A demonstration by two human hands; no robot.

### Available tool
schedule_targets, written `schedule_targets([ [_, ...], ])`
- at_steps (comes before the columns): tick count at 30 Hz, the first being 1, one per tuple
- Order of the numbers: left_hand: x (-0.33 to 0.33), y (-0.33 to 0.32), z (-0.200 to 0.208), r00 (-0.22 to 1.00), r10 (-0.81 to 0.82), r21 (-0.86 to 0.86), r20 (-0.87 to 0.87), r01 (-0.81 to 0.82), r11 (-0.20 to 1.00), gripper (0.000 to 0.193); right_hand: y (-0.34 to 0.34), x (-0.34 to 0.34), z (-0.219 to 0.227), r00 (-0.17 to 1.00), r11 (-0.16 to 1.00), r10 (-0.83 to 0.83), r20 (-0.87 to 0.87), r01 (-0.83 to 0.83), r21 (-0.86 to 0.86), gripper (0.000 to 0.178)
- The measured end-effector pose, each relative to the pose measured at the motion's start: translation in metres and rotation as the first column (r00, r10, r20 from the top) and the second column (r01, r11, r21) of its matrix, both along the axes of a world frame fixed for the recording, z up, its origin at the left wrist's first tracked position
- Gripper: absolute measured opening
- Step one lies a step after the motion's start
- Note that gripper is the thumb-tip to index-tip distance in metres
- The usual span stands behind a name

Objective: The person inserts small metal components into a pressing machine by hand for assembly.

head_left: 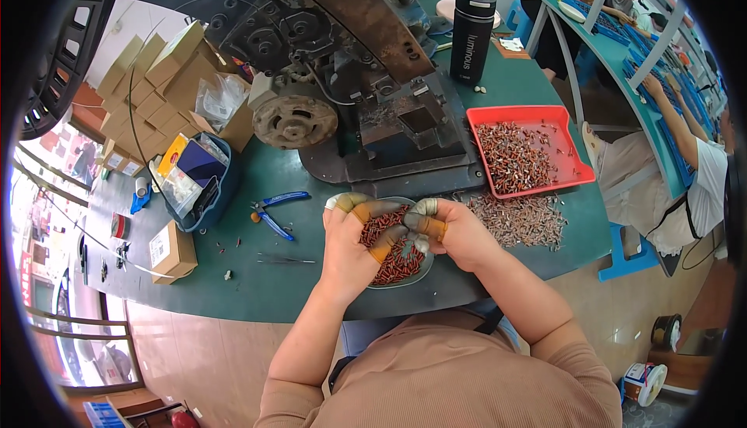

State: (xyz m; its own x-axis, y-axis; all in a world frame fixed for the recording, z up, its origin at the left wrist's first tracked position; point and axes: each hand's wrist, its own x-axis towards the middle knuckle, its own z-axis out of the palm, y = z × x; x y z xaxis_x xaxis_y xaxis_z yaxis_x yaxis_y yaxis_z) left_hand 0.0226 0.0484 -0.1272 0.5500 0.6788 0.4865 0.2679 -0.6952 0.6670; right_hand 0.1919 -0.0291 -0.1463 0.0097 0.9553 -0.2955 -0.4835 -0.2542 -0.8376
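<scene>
My left hand point(348, 235) and my right hand point(457, 233) meet above a round bowl point(420, 278) full of small red-brown metal pieces point(398, 266). Worn yellowish and white coverings wrap several fingers of both hands. On the left, thumb and forefinger curve in toward the right hand, their tips smeared by motion. The right fingers are pinched together at the bowl's upper right. Anything between the fingertips is too small or blurred to make out. A heavy dark machine point(389, 140) stands just beyond the bowl.
Beside the bowl lie a pile of small pale parts point(520, 222) and a red tray point(577, 165) of mixed pieces. Blue-handled cutters point(276, 212), tweezers point(286, 260), a small carton point(173, 251) and a blue bin point(222, 194) sit left. A black bottle point(471, 35) stands behind; co-workers sit right.
</scene>
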Motion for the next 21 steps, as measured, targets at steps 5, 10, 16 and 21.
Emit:
schedule_targets([
  [5, 0.004, 0.001, 0.002, 0.999, -0.040, 0.017, 0.010, 0.040, 0.999, 0.023, -0.004, 0.006, 0.010, 0.999, 0.999, -0.024, -0.046, 0.023, -0.028, 0.012],
  [10, 0.018, -0.006, 0.008, 0.997, -0.077, -0.003, 0.029, 0.077, 0.997, 0.022, -0.012, 0.018, 0.018, 0.996, 0.998, -0.051, 0.067, 0.049, 0.026, 0.006],
  [16, 0.029, -0.015, 0.008, 0.986, -0.123, -0.187, 0.110, 0.142, 0.972, 0.022, -0.029, 0.025, 0.020, 0.949, 0.942, -0.224, 0.223, 0.152, 0.300, 0.004],
  [21, 0.023, -0.023, 0.007, 0.980, -0.161, -0.314, 0.118, 0.190, 0.930, 0.020, -0.055, 0.039, 0.010, 0.912, 0.973, -0.172, 0.373, 0.097, 0.211, 0.016],
])
